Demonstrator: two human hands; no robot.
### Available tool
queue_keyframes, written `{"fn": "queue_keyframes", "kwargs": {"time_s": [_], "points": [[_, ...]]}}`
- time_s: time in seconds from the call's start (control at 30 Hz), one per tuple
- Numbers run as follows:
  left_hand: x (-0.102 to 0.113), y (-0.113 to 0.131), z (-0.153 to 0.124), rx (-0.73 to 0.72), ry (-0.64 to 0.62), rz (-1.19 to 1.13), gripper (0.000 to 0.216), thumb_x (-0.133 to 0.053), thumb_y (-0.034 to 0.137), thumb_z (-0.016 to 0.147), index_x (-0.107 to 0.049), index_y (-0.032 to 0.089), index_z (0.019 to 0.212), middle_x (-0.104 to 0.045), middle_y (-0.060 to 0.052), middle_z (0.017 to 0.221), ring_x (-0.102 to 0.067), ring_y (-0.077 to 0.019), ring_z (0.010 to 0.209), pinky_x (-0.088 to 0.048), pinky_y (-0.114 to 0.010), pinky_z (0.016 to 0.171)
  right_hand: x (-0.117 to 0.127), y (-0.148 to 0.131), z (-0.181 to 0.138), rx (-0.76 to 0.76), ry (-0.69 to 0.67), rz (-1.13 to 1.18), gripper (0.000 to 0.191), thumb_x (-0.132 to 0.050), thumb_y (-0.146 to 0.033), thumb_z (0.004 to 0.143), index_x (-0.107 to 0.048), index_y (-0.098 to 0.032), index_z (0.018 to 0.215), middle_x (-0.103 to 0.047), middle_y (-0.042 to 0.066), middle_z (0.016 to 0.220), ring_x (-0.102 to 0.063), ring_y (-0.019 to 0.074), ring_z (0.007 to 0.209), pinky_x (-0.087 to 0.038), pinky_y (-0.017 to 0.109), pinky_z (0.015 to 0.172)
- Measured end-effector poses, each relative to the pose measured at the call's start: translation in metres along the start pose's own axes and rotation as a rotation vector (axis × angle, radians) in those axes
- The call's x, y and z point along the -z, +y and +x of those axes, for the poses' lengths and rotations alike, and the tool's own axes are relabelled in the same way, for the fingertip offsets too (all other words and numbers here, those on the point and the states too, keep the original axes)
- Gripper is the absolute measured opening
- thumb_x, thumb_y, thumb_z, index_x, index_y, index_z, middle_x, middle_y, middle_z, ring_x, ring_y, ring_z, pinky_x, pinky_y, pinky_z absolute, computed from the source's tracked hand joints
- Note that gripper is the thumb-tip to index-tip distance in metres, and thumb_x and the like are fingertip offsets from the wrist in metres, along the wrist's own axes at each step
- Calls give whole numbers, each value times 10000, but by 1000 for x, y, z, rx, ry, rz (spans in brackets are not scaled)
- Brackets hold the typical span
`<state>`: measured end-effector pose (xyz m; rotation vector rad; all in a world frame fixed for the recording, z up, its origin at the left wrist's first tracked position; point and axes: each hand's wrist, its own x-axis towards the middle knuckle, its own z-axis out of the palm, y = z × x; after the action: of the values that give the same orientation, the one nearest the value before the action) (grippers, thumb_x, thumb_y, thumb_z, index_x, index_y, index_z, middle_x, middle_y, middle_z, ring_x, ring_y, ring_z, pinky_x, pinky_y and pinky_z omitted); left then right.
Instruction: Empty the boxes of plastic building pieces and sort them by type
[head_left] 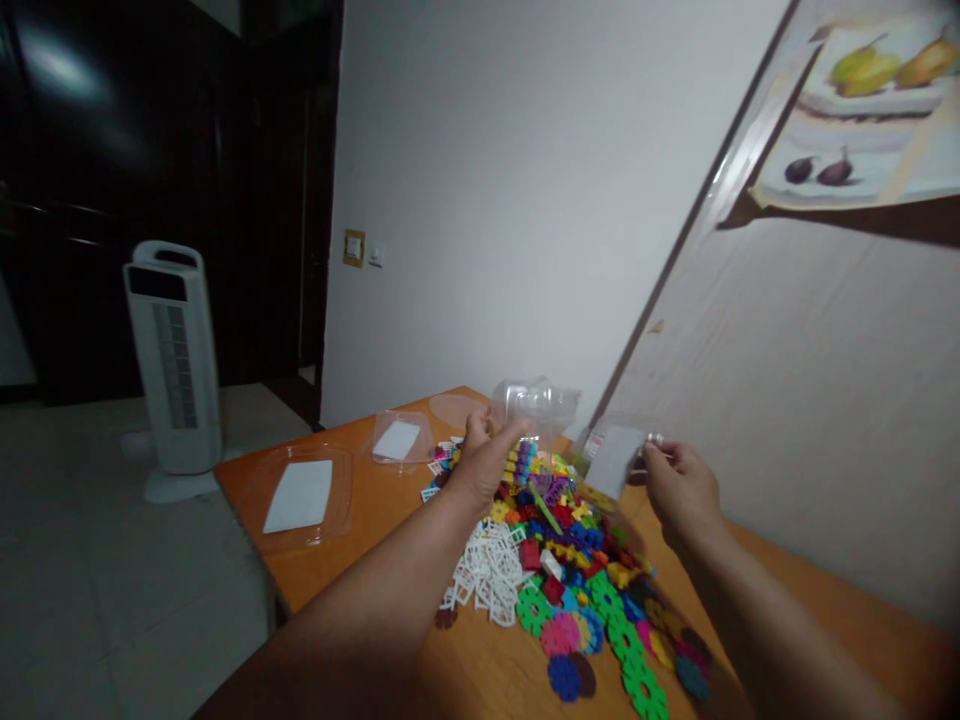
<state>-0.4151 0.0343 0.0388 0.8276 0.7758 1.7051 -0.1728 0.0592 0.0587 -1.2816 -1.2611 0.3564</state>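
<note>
Frame centre: clear tub [541, 405], raised just above the toy pile [570, 570]. Left hand [484, 458] has fingers closed on its near wall, likely to keep it off the counter [352, 540]. Long axis seems upright; mouth direction unclear. Right hand [679, 488] pinches a labelled lid [613, 458] by its edge, face tilted left.

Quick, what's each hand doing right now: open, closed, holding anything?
Left hand: fingers curled against the clear tub; a grip cannot be told.
Right hand: closed, pinching the clear box with a white label.
</note>
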Motion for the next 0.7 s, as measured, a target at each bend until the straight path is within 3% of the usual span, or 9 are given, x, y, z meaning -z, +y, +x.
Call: {"fn": "queue_keyframes", "kwargs": {"time_s": [0.17,0.3,0.57,0.7], "points": [[1,2,-5,-443,21,494,875,-838,408,701,-396,232,1436,-470,-141,1471,-457,-310,1365,-360,-460,1144,8,0,-1,16,30,-33,271,-638,-419,817,-645,-180,943,-697,23,739,-700,207,650,-542,303,579],[4,1,-8,-718,-1,834,902,-826,374,715,-357,238,1474,-498,-149,1427,-470,-321,1346,-371,-510,1143,13,4,-3,56,38,-51,257,-641,-418,824,-650,-189,941,-707,24,778,-701,205,690,-542,313,636],[9,6,-1,-969,142,932,928,-827,386,724,-332,229,1493,-493,-171,1408,-475,-337,1334,-408,-536,1124,20,22,1,134,73,-105,310,-651,-444,819,-682,-178,975,-734,57,858,-692,212,737,-549,336,697],[11,12,1,-1068,146,888,877,-803,406,752,-355,235,1485,-455,-161,1432,-448,-320,1364,-388,-516,1152,25,24,1,120,74,-131,293,-645,-435,825,-687,-188,976,-737,53,877,-691,209,739,-544,334,705]]}}
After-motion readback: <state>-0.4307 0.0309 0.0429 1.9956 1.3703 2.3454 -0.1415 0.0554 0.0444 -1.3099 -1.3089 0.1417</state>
